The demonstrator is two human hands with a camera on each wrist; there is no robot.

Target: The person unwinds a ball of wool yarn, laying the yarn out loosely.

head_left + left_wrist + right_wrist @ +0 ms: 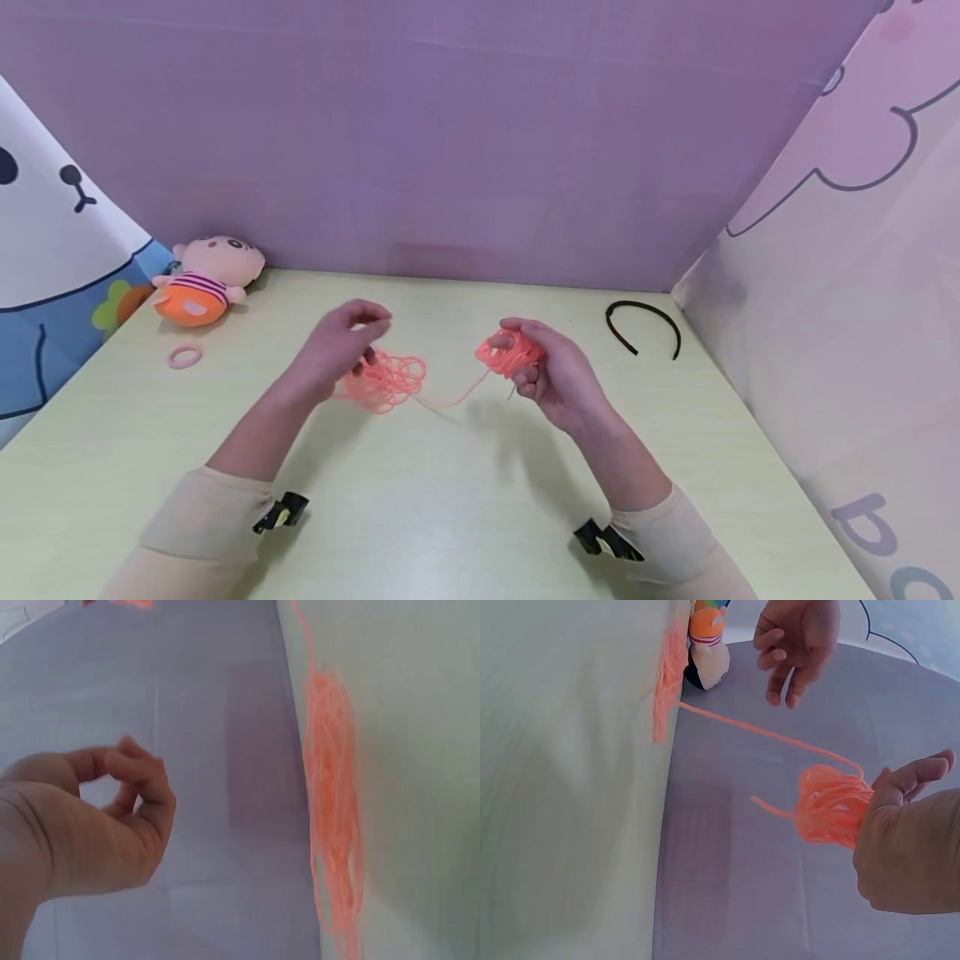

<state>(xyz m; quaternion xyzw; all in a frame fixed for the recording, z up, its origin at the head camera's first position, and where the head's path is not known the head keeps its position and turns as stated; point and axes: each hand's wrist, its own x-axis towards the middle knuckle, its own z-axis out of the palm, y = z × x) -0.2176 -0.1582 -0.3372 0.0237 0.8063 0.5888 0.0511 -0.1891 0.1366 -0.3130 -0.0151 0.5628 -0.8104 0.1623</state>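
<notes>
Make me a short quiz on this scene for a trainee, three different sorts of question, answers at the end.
1. True or false: a strand runs between the cord bundle in the right-hand grip and the loose tangle on the table.
2. Which lies closest to the plush doll: (a) the black headband, (b) the pink ring, (c) the loose tangle?
3. Fill in the blank: the left-hand grip is holding ____.

Key:
1. True.
2. b.
3. Nothing; the left wrist view shows it apart from the loose tangle.
</notes>
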